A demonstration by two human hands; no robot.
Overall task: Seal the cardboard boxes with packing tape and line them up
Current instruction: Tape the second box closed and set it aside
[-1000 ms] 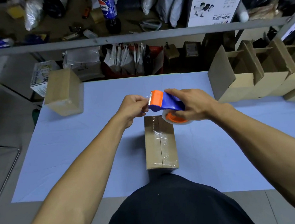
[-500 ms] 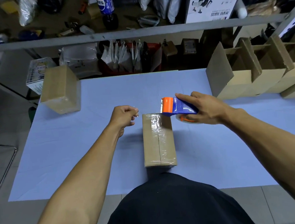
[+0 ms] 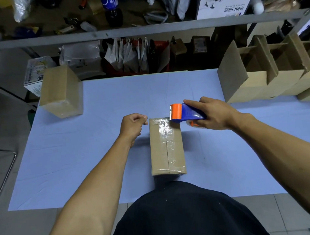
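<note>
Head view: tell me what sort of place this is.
Probably a small packing or stockroom: open cardboard boxes lined along the table, a cluttered metal shelf, and a tape dispenser over a taped box.

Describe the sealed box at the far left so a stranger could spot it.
Start at the blue table and go to its far left corner. The sealed box stands there alone, flaps shut and glossy with tape, unlike the open boxes lined up far right.

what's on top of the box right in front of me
Clear packing tape runs along the top seam of the box. The tape dispenser covers its far right corner. Contents hidden.
</note>
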